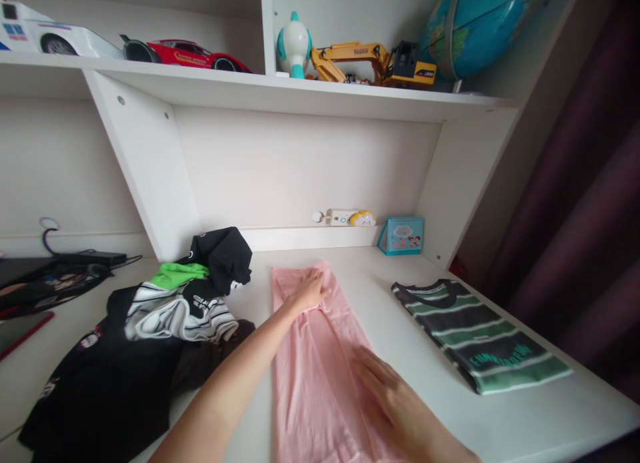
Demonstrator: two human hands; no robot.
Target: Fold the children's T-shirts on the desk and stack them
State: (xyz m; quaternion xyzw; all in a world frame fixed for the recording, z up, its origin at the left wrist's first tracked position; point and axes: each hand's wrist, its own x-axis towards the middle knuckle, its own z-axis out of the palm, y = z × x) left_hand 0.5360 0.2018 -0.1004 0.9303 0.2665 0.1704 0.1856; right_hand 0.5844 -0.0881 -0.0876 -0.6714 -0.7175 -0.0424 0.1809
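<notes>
A pink garment [320,363] lies lengthwise on the white desk, its sides turned inward into a long strip. My left hand [309,291] rests on its far end with the fingers spread over the cloth. Lower down, my right hand [383,390] lies along the garment's right side, fingers stretched out and palm down. The near end of the cloth runs out of view at the bottom. To the right sits a folded green and black striped T-shirt [480,336], apart from both hands.
A heap of black, striped and green clothes [175,310] lies left of my left arm. Against the back stand a small blue desk calendar [401,236] and a power strip [345,217]. Overhead, a shelf [310,96] holds toy vehicles and a globe [480,23].
</notes>
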